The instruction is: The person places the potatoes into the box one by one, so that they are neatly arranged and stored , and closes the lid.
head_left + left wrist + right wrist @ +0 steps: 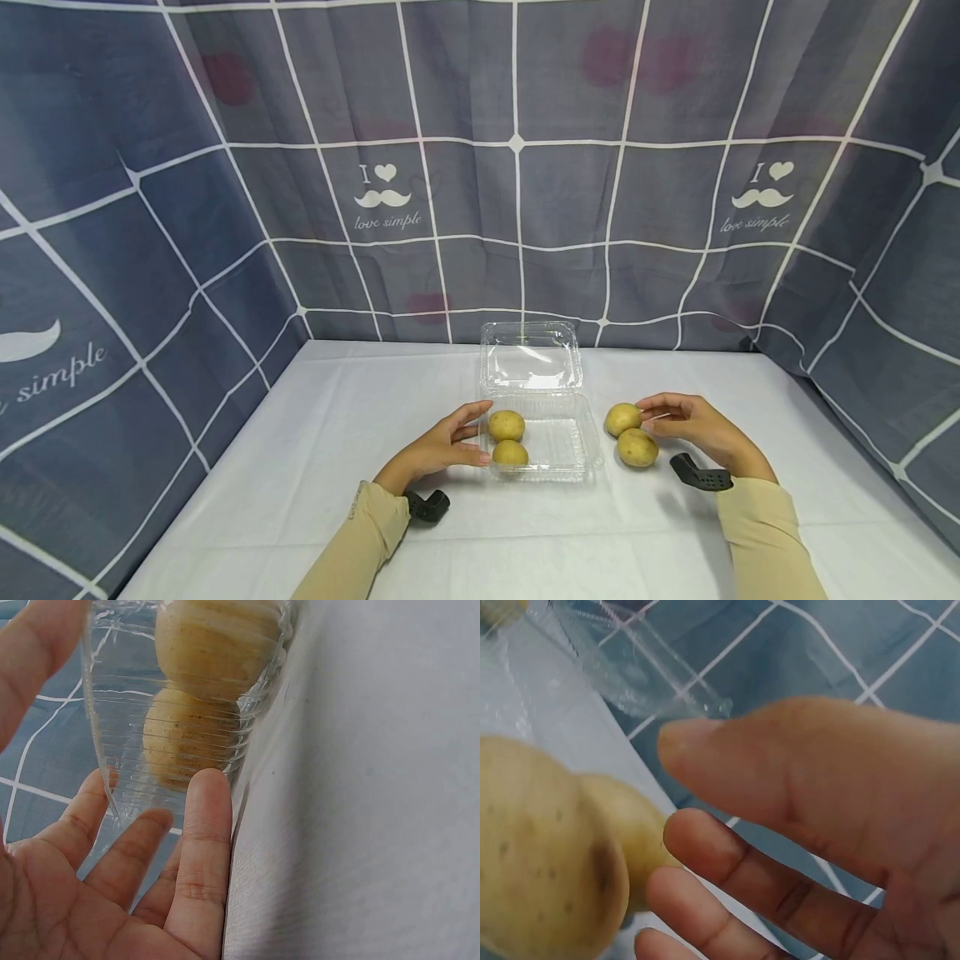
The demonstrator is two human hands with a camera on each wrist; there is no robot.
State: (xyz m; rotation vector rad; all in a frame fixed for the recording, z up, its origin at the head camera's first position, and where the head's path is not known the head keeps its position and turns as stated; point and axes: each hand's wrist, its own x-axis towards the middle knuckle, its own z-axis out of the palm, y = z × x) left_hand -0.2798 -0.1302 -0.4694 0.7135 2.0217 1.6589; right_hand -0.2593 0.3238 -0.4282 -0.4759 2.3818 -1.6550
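Gridded curtain (468,196), white table (360,417), seemingly cloth-covered

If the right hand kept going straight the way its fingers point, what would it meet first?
The farther potato of the pair outside the box. The right hand's fingertips look right at its edge; whether they already touch it is unclear.

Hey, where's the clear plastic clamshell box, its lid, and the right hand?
Clear plastic clamshell box (557,440), head view: on its bare floor.
Lid (531,363), head view: middle of its panel.
Right hand (699,425), head view: between wrist and fingers.
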